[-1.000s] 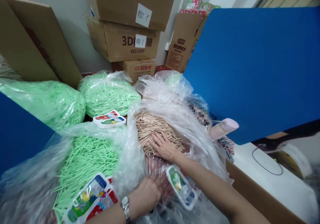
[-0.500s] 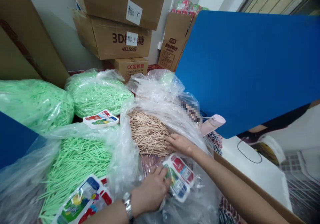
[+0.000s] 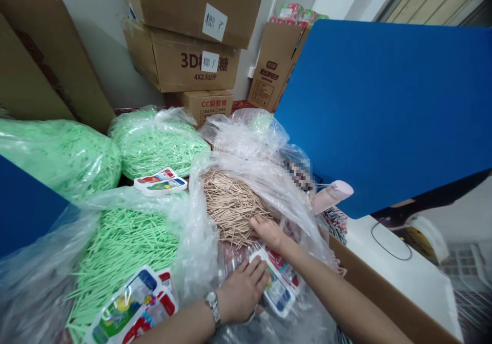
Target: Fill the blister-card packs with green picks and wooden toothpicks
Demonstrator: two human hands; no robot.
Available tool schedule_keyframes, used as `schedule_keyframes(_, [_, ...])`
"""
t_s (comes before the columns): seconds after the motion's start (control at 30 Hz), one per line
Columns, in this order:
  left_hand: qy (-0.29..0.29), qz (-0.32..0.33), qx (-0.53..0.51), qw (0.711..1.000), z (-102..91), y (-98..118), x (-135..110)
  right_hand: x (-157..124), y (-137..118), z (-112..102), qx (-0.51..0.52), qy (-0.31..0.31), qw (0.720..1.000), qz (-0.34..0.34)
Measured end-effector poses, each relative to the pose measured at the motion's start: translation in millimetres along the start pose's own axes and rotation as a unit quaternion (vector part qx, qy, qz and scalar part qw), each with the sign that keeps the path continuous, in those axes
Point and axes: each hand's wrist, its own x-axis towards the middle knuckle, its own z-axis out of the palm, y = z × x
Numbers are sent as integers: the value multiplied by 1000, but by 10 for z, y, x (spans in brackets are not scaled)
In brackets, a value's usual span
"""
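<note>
Head-worn view, looking forward and down; near left hand (image 3: pixel 243 288), right hand (image 3: pixel 269 232)

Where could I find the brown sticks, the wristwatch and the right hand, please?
Brown sticks (image 3: pixel 230 205): head view, their middle.
Wristwatch (image 3: pixel 214 309): head view, its band.
Right hand (image 3: pixel 269 233): head view, its back.

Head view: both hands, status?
Right hand at thin tan sticks, grip unclear. Left hand overlapping white-edged green-and-blue packet. Clear plastic bag bunched around sticks.
</note>
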Motion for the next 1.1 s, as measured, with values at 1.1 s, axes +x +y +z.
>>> schedule_keyframes(1.1, [-14,-146,-127,981,-161,27,-630,391,-806,-67,-49,264,953,-143])
